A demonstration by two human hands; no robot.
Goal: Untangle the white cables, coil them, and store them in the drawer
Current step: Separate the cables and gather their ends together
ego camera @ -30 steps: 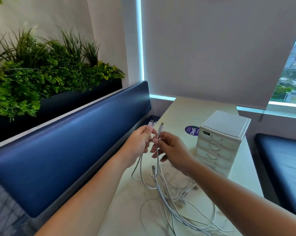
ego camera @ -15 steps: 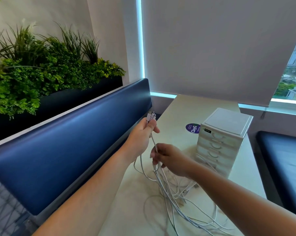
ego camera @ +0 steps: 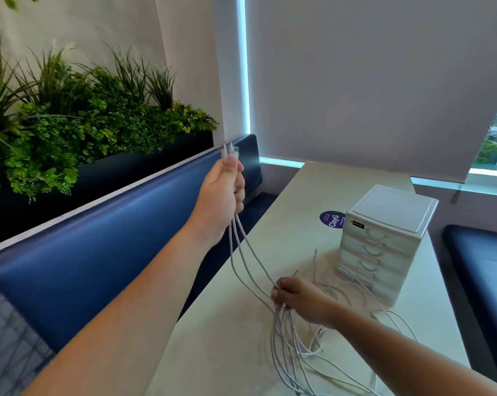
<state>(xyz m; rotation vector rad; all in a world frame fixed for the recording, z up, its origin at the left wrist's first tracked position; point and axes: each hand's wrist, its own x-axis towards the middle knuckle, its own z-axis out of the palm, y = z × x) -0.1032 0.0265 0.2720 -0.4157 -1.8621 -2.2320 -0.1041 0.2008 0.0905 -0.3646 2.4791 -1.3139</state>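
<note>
The white cables (ego camera: 248, 262) are thin, round, matte strands; their stiff plug ends (ego camera: 229, 151) stick up above the left hand (ego camera: 223, 192), too blurred to tell their type. That hand is raised and closed in a fist round the bunch just under the ends. From beneath it the strands fan down in slack curves to the right hand (ego camera: 300, 298), which sits lower and nearer the person, fingers curled round the gathered strands just above the bench (ego camera: 307, 192). Below and beyond the right hand the rest of the cables lie in a loose tangle of loops on the smooth, pale cream bench top, some reaching the foot of the drawer unit (ego camera: 384, 247). This small boxy tower of whitish plastic, with rounded corners, a flat lid and a stack of shallow closed drawers with arched pulls, stands beyond the right hand. A round purple sticker (ego camera: 331, 219) lies flat on the bench between the left hand and the unit. On the outer side of the left hand runs a blue padded backrest (ego camera: 98, 252) with a leather-like sheen, and above it a dark trough of leafy green plants (ego camera: 70, 118). A plain grey roller blind (ego camera: 370, 81) hangs beyond both hands
</note>
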